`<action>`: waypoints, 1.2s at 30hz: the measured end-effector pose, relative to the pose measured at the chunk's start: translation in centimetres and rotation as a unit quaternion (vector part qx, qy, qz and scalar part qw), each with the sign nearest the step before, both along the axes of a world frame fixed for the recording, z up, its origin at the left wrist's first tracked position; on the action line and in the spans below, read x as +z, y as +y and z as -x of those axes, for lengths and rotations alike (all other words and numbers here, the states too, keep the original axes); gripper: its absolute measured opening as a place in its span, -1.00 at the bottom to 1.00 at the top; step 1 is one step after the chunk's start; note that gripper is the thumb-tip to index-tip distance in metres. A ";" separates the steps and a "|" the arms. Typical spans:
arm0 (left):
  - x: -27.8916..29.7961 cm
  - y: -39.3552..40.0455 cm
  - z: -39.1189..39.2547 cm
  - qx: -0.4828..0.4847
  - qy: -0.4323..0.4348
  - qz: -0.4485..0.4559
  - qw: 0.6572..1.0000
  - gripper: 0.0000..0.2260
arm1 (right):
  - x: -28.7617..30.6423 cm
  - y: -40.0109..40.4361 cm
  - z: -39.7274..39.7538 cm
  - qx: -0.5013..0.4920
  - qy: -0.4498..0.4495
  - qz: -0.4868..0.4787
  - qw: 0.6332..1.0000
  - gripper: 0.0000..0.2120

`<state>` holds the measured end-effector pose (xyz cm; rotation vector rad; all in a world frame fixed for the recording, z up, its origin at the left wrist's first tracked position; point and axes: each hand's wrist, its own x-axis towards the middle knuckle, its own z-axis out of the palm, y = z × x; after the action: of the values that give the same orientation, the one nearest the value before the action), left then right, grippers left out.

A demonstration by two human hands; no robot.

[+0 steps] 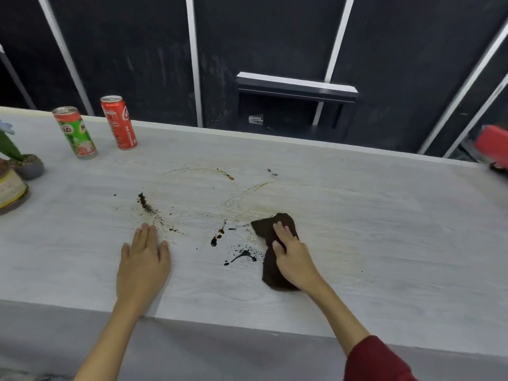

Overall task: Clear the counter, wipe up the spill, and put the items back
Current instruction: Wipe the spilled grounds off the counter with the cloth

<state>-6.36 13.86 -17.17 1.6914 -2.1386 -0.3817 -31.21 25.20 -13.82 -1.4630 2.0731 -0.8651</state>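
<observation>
A dark brown cloth (270, 270) lies on the pale wood-grain counter (384, 229), and my right hand (292, 255) presses down on it with fingers curled over its top. Left of the cloth are dark spill blotches (242, 255) and small drops (215, 239). A dark smear (145, 203) and faint brown wiped arcs (209, 174) lie farther back. My left hand (143, 261) rests flat on the counter, fingers together, holding nothing, just in front of that smear.
At the back left stand a green Milo can (74, 132) and a red cola can (118, 122). A small potted plant (26, 165) and a tin (9, 191) sit at the left edge. A red object (493, 145) is at the far right. A clear cup (256, 119) sits in a dark shelf behind.
</observation>
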 end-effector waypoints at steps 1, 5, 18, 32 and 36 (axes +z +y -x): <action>0.1 -0.1 -0.1 -0.005 0.001 -0.003 1.000 -0.53 | -0.1 -0.6 -0.8 0.016 0.013 -0.019 1.000 -0.51; 0.8 -1.1 -1.6 -0.051 0.008 -0.029 0.998 -0.51 | -0.9 0.1 -0.3 0.028 0.168 -0.039 0.985 -0.38; 1.6 -9.5 -8.1 -0.186 -0.040 -0.034 0.981 -0.30 | -1.5 -7.4 -9.7 -0.114 0.246 -0.110 0.956 -0.21; -0.1 -11.0 -8.4 -0.207 -0.020 -0.009 0.978 -0.26 | -1.2 -7.8 -7.2 -0.213 0.252 -0.145 0.933 -0.40; -0.1 -11.3 -8.5 -0.212 -0.001 -0.017 0.977 -0.32 | -1.7 -13.7 -8.7 -0.144 0.245 -0.123 0.951 -0.45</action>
<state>2.17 2.58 -17.30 1.2395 -2.5019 -0.5341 -22.53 11.51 -15.54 -1.3539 2.6961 -0.3304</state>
